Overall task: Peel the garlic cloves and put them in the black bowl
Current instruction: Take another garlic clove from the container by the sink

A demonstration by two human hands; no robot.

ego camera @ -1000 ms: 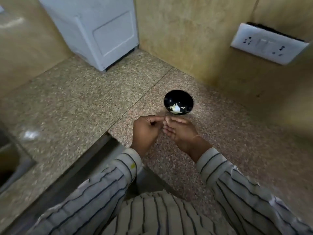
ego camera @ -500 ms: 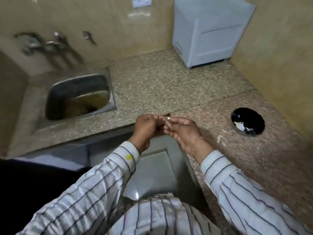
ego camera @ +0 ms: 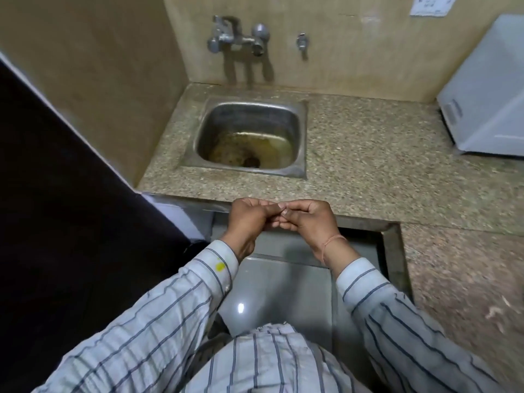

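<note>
My left hand (ego camera: pixel 248 219) and my right hand (ego camera: pixel 310 222) meet fingertip to fingertip just in front of the counter's front edge, below the sink. Both are curled shut and pinch something small between thumbs and fingers. The fingers hide it, so the garlic clove itself does not show. The black bowl is out of view. Striped shirt sleeves cover both forearms.
A steel sink (ego camera: pixel 301 171) with brownish residue is set into the granite counter (ego camera: pixel 368 165), and a wall tap (ego camera: pixel 241 38) hangs above it. A white appliance (ego camera: pixel 487 95) stands at the right. Pale peel scraps (ego camera: pixel 493 310) lie on the right counter.
The view has swung left from the black bowl to the sink, and the bowl has left the frame. My hands stay pinched together as before.
</note>
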